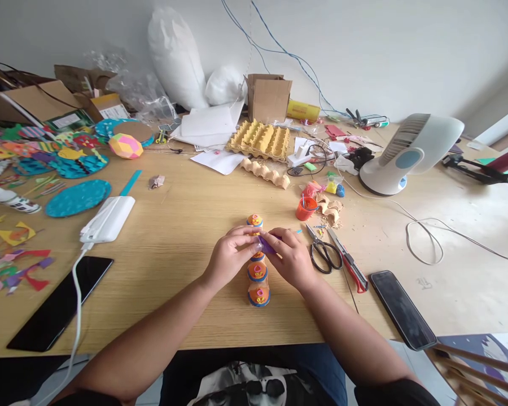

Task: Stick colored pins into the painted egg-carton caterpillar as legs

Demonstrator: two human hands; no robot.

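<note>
Both my hands meet over the middle of the wooden table (186, 225). My left hand (228, 256) and my right hand (290, 256) pinch a small purple piece (266, 244) between their fingertips. Under them lies a row of orange egg-carton cups (258, 282) decorated with blue, pink and yellow bits, running away from me; its far end (254, 220) shows beyond my fingers. Scissors (324, 251) and a red utility knife (349, 262) lie just right of my right hand.
A small orange cup (305, 208), a dark phone (402, 309) at right, another phone (61, 301) and a white power bank (108, 219) with cable at left. A desk fan (406, 152), egg trays (260, 140), cardboard boxes and coloured paper crafts (78, 163) crowd the far side.
</note>
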